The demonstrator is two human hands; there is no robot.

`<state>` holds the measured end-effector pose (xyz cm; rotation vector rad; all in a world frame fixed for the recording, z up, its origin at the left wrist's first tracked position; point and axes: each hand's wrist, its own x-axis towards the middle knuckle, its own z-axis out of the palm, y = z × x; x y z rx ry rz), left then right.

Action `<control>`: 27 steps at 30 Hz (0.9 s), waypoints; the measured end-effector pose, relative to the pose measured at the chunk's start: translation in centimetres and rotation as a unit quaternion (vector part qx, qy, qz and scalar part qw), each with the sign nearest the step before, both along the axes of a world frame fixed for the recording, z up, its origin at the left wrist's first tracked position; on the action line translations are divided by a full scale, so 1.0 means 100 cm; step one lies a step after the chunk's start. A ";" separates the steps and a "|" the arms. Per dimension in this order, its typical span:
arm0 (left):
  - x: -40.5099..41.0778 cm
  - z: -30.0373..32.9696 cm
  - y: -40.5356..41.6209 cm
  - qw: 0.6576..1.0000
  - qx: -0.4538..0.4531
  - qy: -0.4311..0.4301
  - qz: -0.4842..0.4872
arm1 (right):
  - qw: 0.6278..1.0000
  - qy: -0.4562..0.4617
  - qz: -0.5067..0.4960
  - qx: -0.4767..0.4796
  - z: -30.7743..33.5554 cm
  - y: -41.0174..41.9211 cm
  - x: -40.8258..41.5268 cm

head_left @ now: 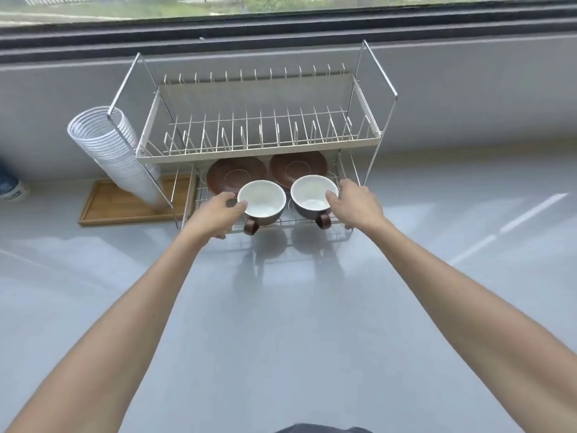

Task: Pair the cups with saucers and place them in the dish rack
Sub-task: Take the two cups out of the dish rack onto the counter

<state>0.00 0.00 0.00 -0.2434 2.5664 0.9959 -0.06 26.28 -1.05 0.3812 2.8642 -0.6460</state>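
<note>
Two brown cups with white insides stand at the front of the lower shelf of a two-tier wire dish rack (150, 157), handles toward me. My left hand (215, 214) grips the rim of the left cup (262, 200). My right hand (356, 201) grips the rim of the right cup (312, 193). Behind the cups, two brown saucers lie on the same shelf: the left saucer (228, 175) and the right saucer (299, 165). Neither cup sits centred on a saucer; each overlaps a saucer's front edge.
The rack's upper tier (259, 129) of plate slots holds nothing. A tilted stack of white disposable cups (115, 151) leans on a wooden tray (125, 204) left of the rack. A blue-and-white container (9, 185) shows at the far left. Grey countertop (281, 323) stretches toward me.
</note>
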 end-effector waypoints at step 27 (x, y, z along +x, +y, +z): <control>-0.012 -0.036 0.027 0.934 0.241 -0.046 0.261 | 0.903 -0.015 -0.197 -0.382 -0.045 0.005 -0.009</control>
